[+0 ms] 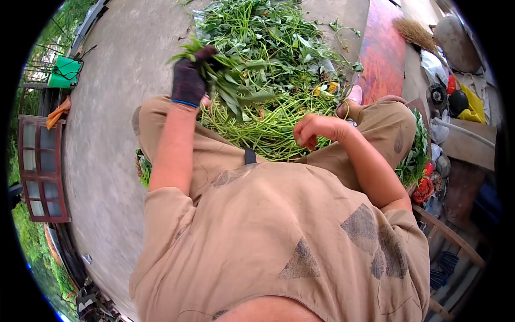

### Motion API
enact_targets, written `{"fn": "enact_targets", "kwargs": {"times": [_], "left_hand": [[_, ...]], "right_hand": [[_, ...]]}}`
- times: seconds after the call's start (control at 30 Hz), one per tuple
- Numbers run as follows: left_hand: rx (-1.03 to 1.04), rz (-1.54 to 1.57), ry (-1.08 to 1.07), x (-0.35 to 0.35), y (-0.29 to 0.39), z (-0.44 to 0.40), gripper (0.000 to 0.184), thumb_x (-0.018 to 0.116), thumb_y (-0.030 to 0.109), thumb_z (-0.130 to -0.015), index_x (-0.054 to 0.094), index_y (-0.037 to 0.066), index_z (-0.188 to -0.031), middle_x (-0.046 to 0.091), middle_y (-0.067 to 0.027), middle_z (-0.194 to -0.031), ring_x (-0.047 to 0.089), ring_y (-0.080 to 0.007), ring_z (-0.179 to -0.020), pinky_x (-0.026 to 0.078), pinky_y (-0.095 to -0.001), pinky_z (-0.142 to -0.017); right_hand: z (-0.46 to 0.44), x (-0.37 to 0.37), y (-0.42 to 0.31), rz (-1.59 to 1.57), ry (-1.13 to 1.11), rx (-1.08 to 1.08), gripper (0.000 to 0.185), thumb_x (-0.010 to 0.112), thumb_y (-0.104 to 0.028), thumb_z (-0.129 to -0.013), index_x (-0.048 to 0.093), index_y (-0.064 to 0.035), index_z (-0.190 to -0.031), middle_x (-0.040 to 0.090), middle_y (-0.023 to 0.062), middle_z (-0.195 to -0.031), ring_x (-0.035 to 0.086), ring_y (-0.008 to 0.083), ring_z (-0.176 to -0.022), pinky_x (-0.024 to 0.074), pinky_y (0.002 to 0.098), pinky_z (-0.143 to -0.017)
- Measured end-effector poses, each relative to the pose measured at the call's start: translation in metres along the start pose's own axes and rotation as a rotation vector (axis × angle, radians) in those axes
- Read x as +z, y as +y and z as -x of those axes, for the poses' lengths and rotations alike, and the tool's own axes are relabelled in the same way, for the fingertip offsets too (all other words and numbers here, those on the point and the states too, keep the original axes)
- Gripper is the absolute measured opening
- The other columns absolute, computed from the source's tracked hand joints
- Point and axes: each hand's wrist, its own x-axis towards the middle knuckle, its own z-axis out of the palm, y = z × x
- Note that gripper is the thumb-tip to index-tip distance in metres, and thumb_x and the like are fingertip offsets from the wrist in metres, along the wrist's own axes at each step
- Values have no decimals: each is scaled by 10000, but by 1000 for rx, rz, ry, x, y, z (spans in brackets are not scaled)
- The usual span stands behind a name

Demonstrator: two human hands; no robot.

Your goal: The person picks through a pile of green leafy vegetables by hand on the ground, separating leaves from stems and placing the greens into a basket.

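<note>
My left hand (189,80), in a dark glove with a blue cuff, is closed around a bunch of leafy green stems (232,88). Leaves stick out on both sides of the fist, and the bunch hangs over the near part of a large heap of leafy greens (268,37). My right hand (319,130) is bare, with its fingers curled in. It hovers above the loose green stems (252,131) between my legs, and whatever its fingers may hold is hidden.
A red-painted board (382,51) lies right of the heap, near a straw broom (416,33). Bags and household items crowd the right side. More greens (413,153) sit beside my right knee. A glazed wooden window frame (44,169) and a green box (64,72) are at left.
</note>
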Motion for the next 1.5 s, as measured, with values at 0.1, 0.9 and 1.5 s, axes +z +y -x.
{"fn": "enact_targets", "kwargs": {"times": [0.1, 0.9, 1.5], "left_hand": [[97, 52, 8, -48, 39, -34, 232, 589, 195, -886, 638, -27, -931, 653, -217, -1085, 623, -332, -1009, 457, -456, -959], [134, -58, 143, -81, 63, -82, 269, 602, 136, -890, 612, -55, -1081, 599, -72, -772, 593, -217, -718, 523, -392, -780], [136, -274, 176, -69, 77, -73, 245, 589, 166, -903, 628, -65, -978, 599, -107, -748, 575, -206, -621, 503, -340, -623]], "right_hand": [[-26, -5, 52, 1049, 5, 318, 174, 664, -135, -705, 711, -35, -840, 691, 98, -756, 668, 225, -662, 504, 354, -543], [-186, -110, -10, 1228, 890, 285, 353, 540, -144, -833, 556, -101, -1183, 592, 105, -1169, 546, 307, -1087, 394, 452, -886], [-172, 34, 67, 897, 337, -258, 114, 611, -141, -739, 607, -89, -839, 619, 109, -864, 632, 322, -803, 493, 457, -680]]}}
